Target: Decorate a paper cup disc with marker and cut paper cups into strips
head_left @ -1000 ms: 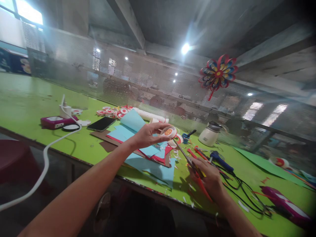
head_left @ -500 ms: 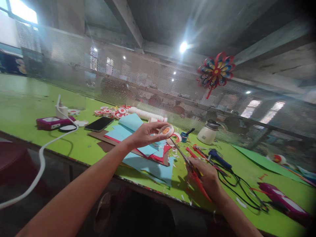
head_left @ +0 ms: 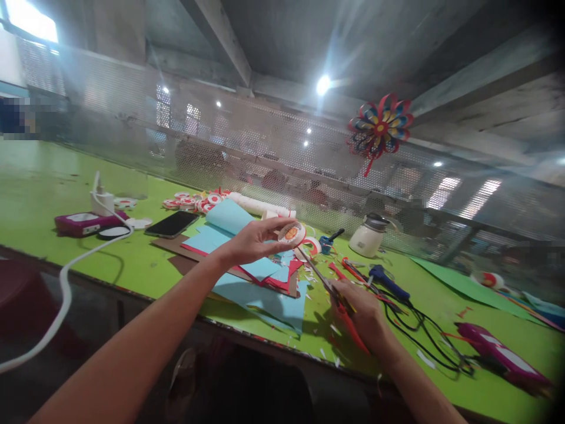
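A: What is being held by the left hand [head_left: 253, 240]?

B: A disc [head_left: 291, 234] is being pinched there by its edge, between thumb and fingers, and is being held up off the table [head_left: 132, 262], in front of the blue paper [head_left: 229, 218].

A: Why by the edge?

B: Presumably so that the patterned face is being left uncovered and little of the near rim is being hidden.

A: And by the right hand [head_left: 361, 303]?

B: Scissors [head_left: 316, 271] are being grasped by their orange handles, low and to the right, and the tips are being aimed at the disc's lower rim. Whether it is being touched cannot be told, nor whether the blades are being parted.

A: Is anything else being placed with reason?

B: The glue gun [head_left: 388, 282] is being rested just beyond the right hand, probably for easy reach. The phone [head_left: 172, 224] and the jug [head_left: 368, 237] are being stood off to either side, seemingly out of the hands' way. Below the scissors, the table is being littered by scraps [head_left: 323, 353].
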The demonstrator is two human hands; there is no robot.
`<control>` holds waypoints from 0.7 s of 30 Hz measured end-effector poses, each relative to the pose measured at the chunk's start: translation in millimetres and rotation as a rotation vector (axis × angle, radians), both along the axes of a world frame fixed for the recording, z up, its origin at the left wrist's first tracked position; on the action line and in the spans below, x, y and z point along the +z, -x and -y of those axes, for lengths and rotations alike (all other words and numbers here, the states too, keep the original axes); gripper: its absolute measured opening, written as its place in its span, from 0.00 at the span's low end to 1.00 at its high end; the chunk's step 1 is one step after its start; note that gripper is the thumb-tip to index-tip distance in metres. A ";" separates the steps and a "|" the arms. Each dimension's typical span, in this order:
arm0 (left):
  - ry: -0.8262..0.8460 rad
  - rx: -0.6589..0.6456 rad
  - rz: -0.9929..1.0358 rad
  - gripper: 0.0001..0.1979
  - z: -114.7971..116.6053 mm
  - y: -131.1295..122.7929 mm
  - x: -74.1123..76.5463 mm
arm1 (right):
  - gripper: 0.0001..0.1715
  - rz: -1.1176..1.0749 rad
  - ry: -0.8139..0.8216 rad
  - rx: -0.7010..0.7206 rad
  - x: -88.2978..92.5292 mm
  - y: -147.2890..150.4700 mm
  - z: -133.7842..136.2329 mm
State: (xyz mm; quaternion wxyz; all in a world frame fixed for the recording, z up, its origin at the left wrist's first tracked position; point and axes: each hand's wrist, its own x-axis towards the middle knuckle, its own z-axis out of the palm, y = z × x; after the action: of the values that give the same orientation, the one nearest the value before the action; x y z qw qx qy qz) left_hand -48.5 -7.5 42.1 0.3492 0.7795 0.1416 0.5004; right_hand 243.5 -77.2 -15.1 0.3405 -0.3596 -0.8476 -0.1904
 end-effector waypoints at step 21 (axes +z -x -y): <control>-0.039 -0.002 -0.086 0.31 5.6 9.7 6.3 | 0.26 -0.090 0.204 0.134 4.4 -5.1 -0.4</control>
State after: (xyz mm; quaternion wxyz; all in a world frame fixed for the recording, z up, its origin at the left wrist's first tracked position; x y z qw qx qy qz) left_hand -58.2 -13.1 48.4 0.3281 0.8071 0.1458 0.4688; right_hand 248.6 -76.8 -10.7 0.3517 -0.3432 -0.8686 -0.0636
